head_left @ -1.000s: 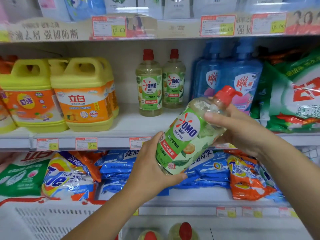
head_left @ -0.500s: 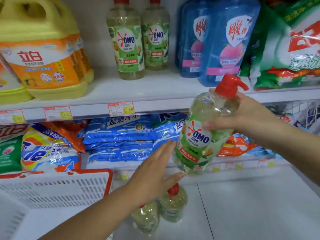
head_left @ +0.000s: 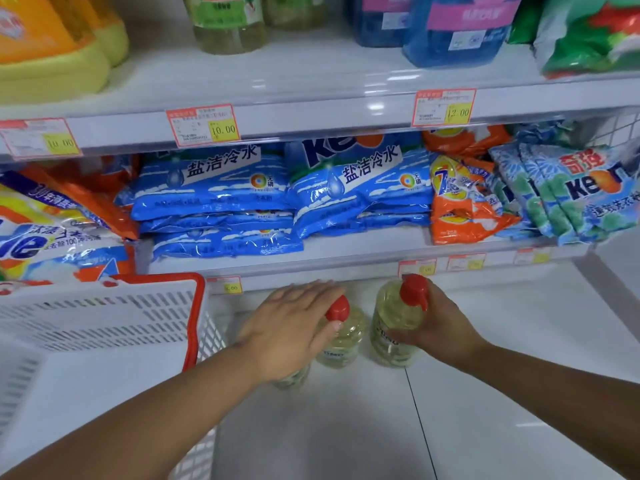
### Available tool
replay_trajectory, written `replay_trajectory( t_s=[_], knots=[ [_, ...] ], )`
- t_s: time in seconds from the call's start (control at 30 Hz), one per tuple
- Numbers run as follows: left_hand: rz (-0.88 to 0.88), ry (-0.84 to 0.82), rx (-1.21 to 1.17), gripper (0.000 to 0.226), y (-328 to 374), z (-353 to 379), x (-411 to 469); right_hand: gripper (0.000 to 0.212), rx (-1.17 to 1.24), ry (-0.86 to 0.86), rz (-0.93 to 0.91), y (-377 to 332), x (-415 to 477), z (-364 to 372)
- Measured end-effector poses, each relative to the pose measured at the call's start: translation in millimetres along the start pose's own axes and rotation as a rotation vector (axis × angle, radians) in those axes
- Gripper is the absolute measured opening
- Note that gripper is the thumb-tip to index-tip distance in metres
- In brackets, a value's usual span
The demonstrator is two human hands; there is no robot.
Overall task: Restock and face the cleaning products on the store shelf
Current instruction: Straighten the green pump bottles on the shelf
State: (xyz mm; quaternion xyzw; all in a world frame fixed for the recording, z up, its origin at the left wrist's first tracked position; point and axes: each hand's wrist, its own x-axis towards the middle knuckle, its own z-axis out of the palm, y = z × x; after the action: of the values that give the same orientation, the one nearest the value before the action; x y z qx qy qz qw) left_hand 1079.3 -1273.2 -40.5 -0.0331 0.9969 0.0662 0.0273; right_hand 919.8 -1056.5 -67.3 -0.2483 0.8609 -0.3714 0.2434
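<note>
The head camera looks down at the white bottom deck (head_left: 502,341) of the shelving. The right hand (head_left: 441,329) has its fingers curled round the body of a clear dish-soap pump bottle (head_left: 394,323) with a red pump top. The bottle stands upright or nearly so, low over the deck or on it. Whether its base has landed cannot be told.

Just to its left stands a second bottle (head_left: 343,341) of the same kind, close beside the first but apart from it. The left hand (head_left: 291,327) lies over this spot with straight, slightly spread fingers, gripping nothing. Its thumb sits by that bottle's red cap. A third bottle (head_left: 291,379) shows only as a sliver under the palm, and contact there cannot be confirmed.

A white basket with a red rim (head_left: 195,317) sits at the left. Blue detergent bags (head_left: 214,199) are stacked on the shelf above. Higher up are the bases of two green-labelled bottles (head_left: 228,26), behind a 10.00 price tag (head_left: 204,126).

The step in hand looks like setting soap down among the loose stock, so restocking seems barely started. The upper row has only two bottles at its front. The next move probably calls for a firm hold round a bottle's body. It would then be lifted clear of the shelf lip and stood label-forward beside that pair.
</note>
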Motion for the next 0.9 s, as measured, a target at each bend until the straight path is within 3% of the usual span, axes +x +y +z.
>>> replay_trajectory(
  t_s=[0.1, 0.2, 0.37, 0.4, 0.47, 0.57, 0.7, 0.8, 0.9],
  knots=[
    [0.002, 0.046, 0.031, 0.057, -0.1, 3.2, -0.5, 0.093, -0.006, -0.007, -0.034, 15.2, 0.2, 12.3],
    [0.009, -0.011, -0.011, 0.061, 2.1, 0.5, 0.4, 0.098, -0.031, -0.076, -0.058, 20.4, 2.3, 7.8],
    [0.034, -0.119, -0.091, 0.072, -4.8, -21.9, 10.9, 0.126, -0.226, -0.523, 0.031, 7.6, 21.9, -30.9],
    [0.044, -0.082, -0.086, 0.075, -8.4, -33.2, 15.5, 0.119, -0.349, -0.598, 0.055, -7.3, 27.1, -44.4],
    [0.033, 0.093, -0.102, 0.076, -17.2, -62.9, 26.2, 0.084, -0.553, -0.630, 0.069, -47.6, 36.8, -73.7],
    [0.025, 0.523, -0.091, 0.057, -35.8, -112.0, 39.1, 0.045, -0.523, -0.456, -0.116, -113.1, 40.5, -110.3],
    [-0.103, 0.905, -0.028, 0.052, -69.9, -170.3, 42.4, 0.032, -0.098, -0.030, -0.492, -213.0, 32.6, -122.1],
    [-0.247, 0.881, 0.033, 0.069, -97.6, -187.5, 40.9, 0.024, 0.173, 0.197, -0.728, -288.8, 33.5, -115.9],
    [-0.373, 0.736, 0.073, 0.083, -125.2, -180.7, 37.3, 0.027, 0.178, 0.332, -0.798, -346.4, 67.9, -107.1]
  ],
)
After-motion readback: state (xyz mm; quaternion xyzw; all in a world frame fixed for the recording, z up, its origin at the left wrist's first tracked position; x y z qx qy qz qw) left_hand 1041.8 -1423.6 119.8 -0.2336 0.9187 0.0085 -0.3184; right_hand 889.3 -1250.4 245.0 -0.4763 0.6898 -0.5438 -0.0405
